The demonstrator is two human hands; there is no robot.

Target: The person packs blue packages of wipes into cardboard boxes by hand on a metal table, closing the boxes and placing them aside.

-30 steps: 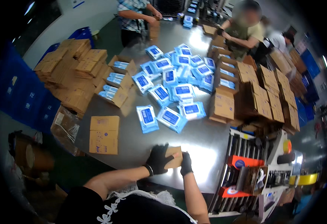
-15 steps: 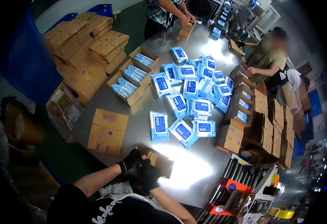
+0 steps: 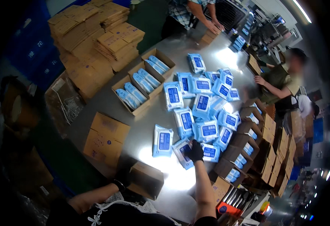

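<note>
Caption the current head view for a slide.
Black-gloved right hand on a blue-and-white packet, left hand beside a cardboard box, at a metal table strewn with more packets.

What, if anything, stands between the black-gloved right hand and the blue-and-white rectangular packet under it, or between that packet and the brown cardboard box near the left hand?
Nothing visible: the right hand touches the packet, and only shiny metal tabletop shows between packet and box.

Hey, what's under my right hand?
Under your gloved right hand, part of a blue-and-white packet with a blue label shows. Your hand covers its right side, so what's there can't be seen.
</note>
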